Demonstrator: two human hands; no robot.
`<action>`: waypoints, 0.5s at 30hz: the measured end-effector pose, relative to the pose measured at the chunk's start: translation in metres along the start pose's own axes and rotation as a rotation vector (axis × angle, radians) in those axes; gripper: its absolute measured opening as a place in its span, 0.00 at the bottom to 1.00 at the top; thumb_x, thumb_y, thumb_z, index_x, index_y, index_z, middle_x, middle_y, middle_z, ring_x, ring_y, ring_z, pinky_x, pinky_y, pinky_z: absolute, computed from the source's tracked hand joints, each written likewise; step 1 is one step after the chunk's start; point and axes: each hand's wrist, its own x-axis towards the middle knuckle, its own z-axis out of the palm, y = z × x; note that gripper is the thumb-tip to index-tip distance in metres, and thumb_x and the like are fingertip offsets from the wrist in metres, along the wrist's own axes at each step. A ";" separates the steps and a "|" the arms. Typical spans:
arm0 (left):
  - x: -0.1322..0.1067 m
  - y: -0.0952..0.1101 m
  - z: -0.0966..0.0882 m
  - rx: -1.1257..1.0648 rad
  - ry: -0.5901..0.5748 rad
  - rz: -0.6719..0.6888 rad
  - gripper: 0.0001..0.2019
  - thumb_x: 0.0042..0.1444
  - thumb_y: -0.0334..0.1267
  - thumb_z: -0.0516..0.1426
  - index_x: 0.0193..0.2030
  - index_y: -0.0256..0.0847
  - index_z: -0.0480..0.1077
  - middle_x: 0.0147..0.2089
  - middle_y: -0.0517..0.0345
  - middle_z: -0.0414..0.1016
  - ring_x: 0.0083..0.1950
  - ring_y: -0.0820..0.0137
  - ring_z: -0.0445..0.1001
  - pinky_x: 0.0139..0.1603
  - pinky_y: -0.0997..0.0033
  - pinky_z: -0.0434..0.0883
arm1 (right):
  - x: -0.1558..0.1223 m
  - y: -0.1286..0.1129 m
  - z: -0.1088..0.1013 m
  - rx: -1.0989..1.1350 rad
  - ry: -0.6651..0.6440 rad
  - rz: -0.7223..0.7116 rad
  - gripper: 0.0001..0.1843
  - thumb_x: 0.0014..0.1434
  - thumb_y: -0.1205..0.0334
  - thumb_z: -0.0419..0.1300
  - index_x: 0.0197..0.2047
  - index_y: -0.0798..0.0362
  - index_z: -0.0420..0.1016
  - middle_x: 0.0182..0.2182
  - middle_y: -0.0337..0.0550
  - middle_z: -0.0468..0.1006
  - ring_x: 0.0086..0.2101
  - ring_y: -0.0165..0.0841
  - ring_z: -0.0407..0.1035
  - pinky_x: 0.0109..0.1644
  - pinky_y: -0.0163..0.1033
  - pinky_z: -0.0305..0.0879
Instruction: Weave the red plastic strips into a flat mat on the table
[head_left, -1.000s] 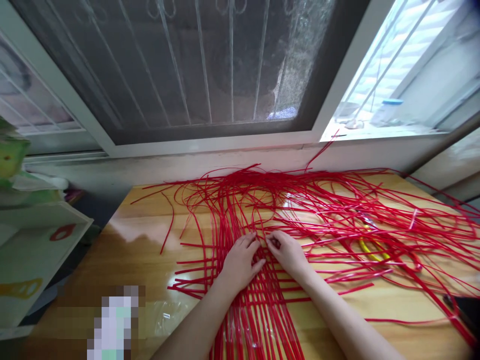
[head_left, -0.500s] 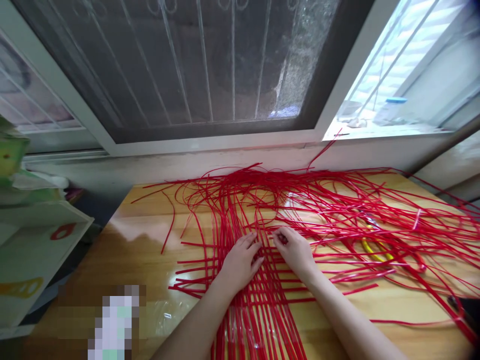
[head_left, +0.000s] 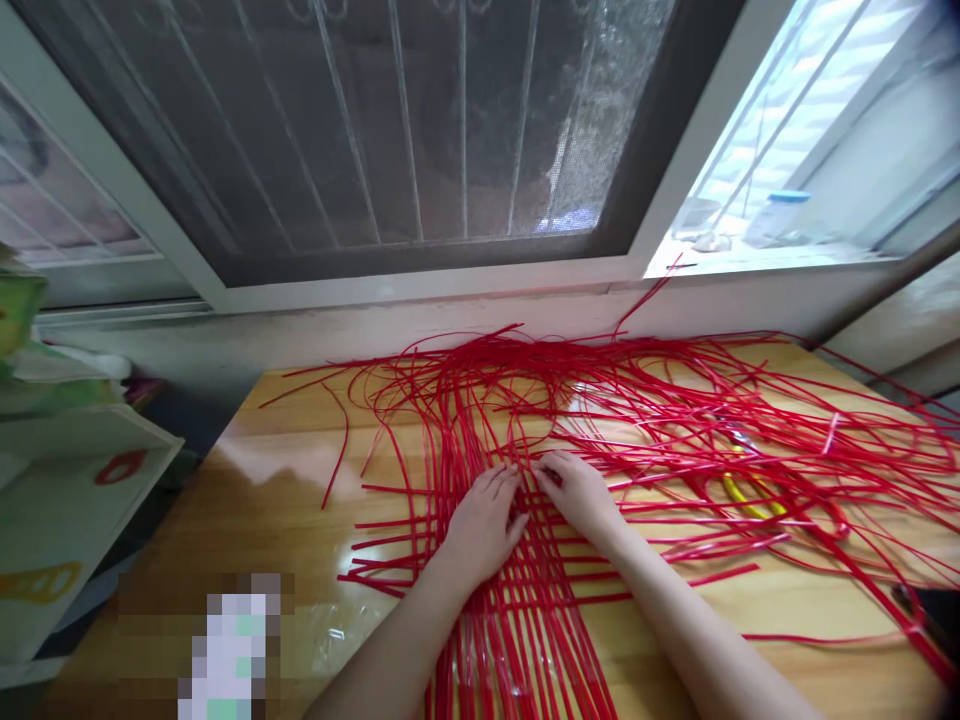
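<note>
Long red plastic strips cross one another in a loose open weave point(head_left: 517, 590) on the wooden table. My left hand point(head_left: 480, 525) lies over the weave's left and middle part. Its fingers are stretched out on the strips and its thumb is apart from them. Just to the right, my right hand point(head_left: 581, 495) has its fingers pinched at the weave's far end, around a red strip point(head_left: 529, 467). The fingertips of both hands are close together. The pinching fingers partly hide the strip.
A big tangle of loose red strips point(head_left: 525, 355) covers the table's back and right side. A tool with yellow handles point(head_left: 742, 497) lies among them. Clear tape or film point(head_left: 341, 635) is at the front left. Behind the table point(head_left: 262, 500) stands a window frame point(head_left: 427, 278).
My right hand has moved a little to the left, bringing its fingertips nearer to those of my left hand. My left hand has hardly moved.
</note>
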 end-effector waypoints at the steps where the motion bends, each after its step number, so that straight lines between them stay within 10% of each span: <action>1: 0.000 -0.001 0.000 -0.014 0.003 -0.021 0.23 0.54 0.39 0.51 0.57 0.39 0.54 0.59 0.50 0.60 0.62 0.65 0.54 0.61 0.58 0.57 | 0.001 0.004 0.000 0.055 -0.027 0.003 0.09 0.56 0.63 0.50 0.29 0.53 0.71 0.28 0.42 0.73 0.30 0.32 0.67 0.35 0.36 0.62; 15: -0.003 -0.005 0.002 -0.094 0.039 -0.075 0.26 0.54 0.42 0.52 0.59 0.42 0.51 0.59 0.52 0.59 0.60 0.65 0.56 0.60 0.59 0.59 | 0.001 0.019 -0.009 0.261 -0.218 0.045 0.10 0.57 0.60 0.49 0.30 0.53 0.69 0.28 0.42 0.73 0.31 0.33 0.67 0.37 0.38 0.62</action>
